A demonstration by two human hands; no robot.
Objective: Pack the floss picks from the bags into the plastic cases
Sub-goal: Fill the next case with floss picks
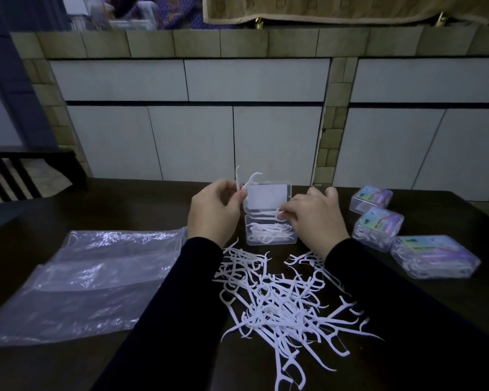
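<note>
- Progress: roughly mid-task, my read. Three closed cases (pixel 378 218) sit in a row along the right edge of the table (pixel 141 198), all showing picks inside and labels on the lids. I count those as done.
- Fourth case, the open case (pixel 270 231), is at the far-middle of the table, lid (pixel 268 198) standing up behind it. It has a layer of picks in the tray but looks only partly full.
- Left hand (pixel 213 214): fingers curled, pinching a couple of floss picks (pixel 247 182) that stick up just in front of the lid. Holding, not placing yet.
- Right hand (pixel 315 218): fingertips (pixel 284 213) down at the far rim of the open tray, pinching or nudging a pick (pixel 268 213) into line there. Grip is narrow; whether it really holds that pick or only presses it, I cannot tell for sure.
- Left to do: the loose pile of picks (pixel 280 303) on the near-middle of the table, between my sleeves. It's big, tangled, likely more than the open case can take.
- Bag (pixel 82 277) lies flat at the left side of the table and looks emptied. No second bag in view.
- No spare empty case in view either, so I can't say where the overflow goes.
- Next call, as a guess: drop the left-hand picks in aligned, keep feeding from the pile, shut the lid once level.
</note>
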